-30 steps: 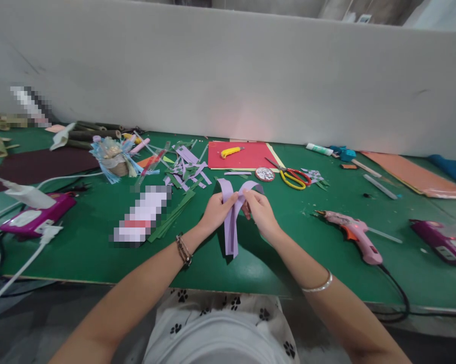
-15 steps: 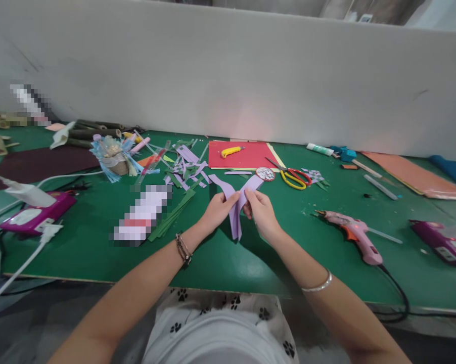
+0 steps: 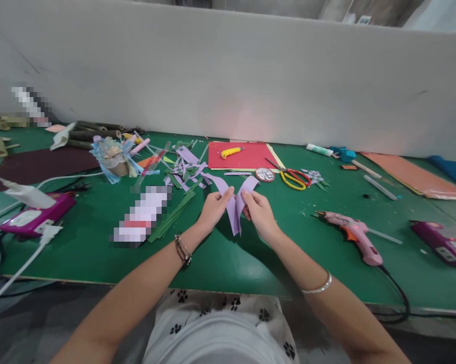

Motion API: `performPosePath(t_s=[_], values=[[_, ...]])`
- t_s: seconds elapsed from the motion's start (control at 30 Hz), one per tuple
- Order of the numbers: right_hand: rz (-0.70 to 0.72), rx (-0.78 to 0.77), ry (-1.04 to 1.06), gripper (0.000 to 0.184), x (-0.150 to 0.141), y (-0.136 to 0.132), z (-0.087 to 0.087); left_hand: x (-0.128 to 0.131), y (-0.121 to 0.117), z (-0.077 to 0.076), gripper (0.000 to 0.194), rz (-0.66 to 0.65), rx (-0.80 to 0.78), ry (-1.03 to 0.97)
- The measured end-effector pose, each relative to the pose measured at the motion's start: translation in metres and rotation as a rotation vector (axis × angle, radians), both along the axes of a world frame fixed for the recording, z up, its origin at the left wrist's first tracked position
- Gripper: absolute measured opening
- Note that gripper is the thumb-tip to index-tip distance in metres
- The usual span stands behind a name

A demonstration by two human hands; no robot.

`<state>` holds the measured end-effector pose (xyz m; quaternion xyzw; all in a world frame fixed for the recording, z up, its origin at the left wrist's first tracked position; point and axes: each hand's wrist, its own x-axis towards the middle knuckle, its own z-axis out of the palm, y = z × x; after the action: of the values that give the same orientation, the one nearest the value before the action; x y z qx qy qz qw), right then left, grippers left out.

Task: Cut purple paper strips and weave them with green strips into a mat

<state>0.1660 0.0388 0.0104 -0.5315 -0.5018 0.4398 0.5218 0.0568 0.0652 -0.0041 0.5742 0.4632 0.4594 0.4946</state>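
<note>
Between my hands, above the green table, is a folded strip of purple paper (image 3: 232, 212) whose two upper ends spread apart in a V. My left hand (image 3: 214, 208) pinches its left side between thumb and fingers. On the other side, my right hand (image 3: 259, 210) pinches the right flap. The lower end of the paper points toward me. Just beyond my right hand lie a round patterned disc (image 3: 265, 175) and scissors (image 3: 293, 178) with red and yellow handles. Beside my left forearm are green paper strips (image 3: 173, 216).
A yellow utility knife (image 3: 231, 152) rests on red paper (image 3: 253, 156) at the back. Purple and green scraps (image 3: 186, 164) lie left of it. A pink glue gun (image 3: 355, 232) with a cord lies at right. Purple power strips (image 3: 38, 215) sit at left, and another (image 3: 442, 243) at far right.
My hands have moved slightly apart, and the upper ends of the purple paper spread wider. The disc is now less covered by the paper.
</note>
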Motion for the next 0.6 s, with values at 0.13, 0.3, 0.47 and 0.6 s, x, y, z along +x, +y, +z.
performPosePath(t_s=[0.13, 0.3, 0.47, 0.6], values=[[-0.063, 0.019, 0.021, 0.036, 0.0012, 0.0007, -0.0011, 0.0019, -0.0018, 0.0033, 0.038, -0.043, 0.031, 0.045], [-0.002, 0.046, -0.16, 0.034, 0.0018, 0.0003, -0.0021, 0.0008, -0.0018, 0.0028, 0.035, 0.033, 0.084, 0.084], [0.002, -0.033, -0.141, 0.037, 0.0001, -0.0015, 0.001, -0.001, 0.0006, -0.001, 0.036, 0.087, 0.093, 0.055], [-0.035, -0.013, -0.039, 0.039, 0.0002, -0.0012, 0.002, 0.001, -0.0004, -0.0015, 0.042, -0.017, 0.056, 0.055]])
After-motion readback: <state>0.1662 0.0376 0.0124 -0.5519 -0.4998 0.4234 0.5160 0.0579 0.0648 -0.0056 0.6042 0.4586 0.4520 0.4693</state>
